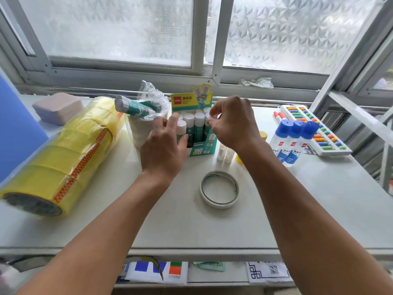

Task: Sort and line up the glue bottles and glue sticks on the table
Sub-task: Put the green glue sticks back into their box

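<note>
A green and yellow display box [203, 149] stands at the table's middle back, holding several white-capped green glue sticks [199, 122] upright. My left hand [163, 150] grips the front-left glue stick [181, 129] in the box. My right hand [230, 124] pinches the top of a stick at the box's right side. Three blue-capped glue bottles [292, 141] stand in a row to the right. More glue sticks in a plastic bag [136, 108] rest on white tape rolls at the left. Two small clear tubes [224, 153] stand just right of the box.
A long pack of yellow tape rolls [63, 156] lies at the left. A white tape ring [220, 189] lies in front of the box. A bead abacus tray [316, 129] and red-capped markers [279, 117] sit at the right. Pink pads [58, 107] lie back left.
</note>
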{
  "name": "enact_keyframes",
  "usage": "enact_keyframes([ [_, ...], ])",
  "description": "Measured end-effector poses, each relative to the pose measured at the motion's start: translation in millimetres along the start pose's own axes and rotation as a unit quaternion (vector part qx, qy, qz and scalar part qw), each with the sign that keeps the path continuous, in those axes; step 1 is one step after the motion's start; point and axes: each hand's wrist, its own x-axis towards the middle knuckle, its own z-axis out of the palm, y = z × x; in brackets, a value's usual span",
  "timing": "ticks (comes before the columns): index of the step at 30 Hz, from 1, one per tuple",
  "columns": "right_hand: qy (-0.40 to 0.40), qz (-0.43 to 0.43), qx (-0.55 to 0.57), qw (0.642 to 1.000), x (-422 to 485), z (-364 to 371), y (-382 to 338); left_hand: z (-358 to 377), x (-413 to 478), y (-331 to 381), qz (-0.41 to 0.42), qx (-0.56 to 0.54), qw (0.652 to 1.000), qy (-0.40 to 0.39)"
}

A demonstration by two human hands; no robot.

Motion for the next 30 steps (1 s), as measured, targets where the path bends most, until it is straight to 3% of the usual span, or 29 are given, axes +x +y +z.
enact_keyframes([
  [4, -0.006, -0.003, -0.018, 1.000, -5.9, 9.8, 7.2, -11.7, 5.8, -10.0, 0.013, -0.022, 0.988, 0.154],
  [7, 0.013, -0.013, -0.053, 0.998, -12.2, 13.9, 11.4, -29.0, 22.5, -17.0, -0.103, -0.051, 0.966, 0.233],
  [10, 0.016, -0.017, -0.093, 0.995, -17.8, 10.9, 12.5, -40.2, 42.1, -28.0, -0.246, -0.060, 0.949, 0.190],
  [13, -0.003, -0.013, -0.112, 0.994, -18.8, 9.1, 11.6, -44.9, 57.9, -46.3, -0.296, -0.069, 0.947, 0.101],
  [15, -0.003, -0.010, -0.100, 0.995, -19.2, 9.8, 10.7, -45.7, 60.0, -51.8, -0.276, -0.099, 0.950, 0.104],
  [20, 0.011, -0.017, -0.076, 0.997, -21.6, 10.4, 11.3, -53.0, 54.5, -39.4, -0.227, -0.158, 0.931, 0.237],
  [24, 0.025, -0.018, -0.046, 0.998, -21.4, 7.2, 7.9, -72.1, 54.0, -17.4, -0.138, -0.221, 0.915, 0.308],
  [26, 0.027, -0.025, -0.023, 0.999, -21.5, 5.0, 4.8, -79.6, 50.7, 2.3, -0.088, -0.249, 0.916, 0.301],
  [30, 0.009, -0.044, 0.015, 0.999, -22.6, 5.0, -1.6, -71.8, 41.6, 34.8, -0.028, -0.279, 0.940, 0.196],
])
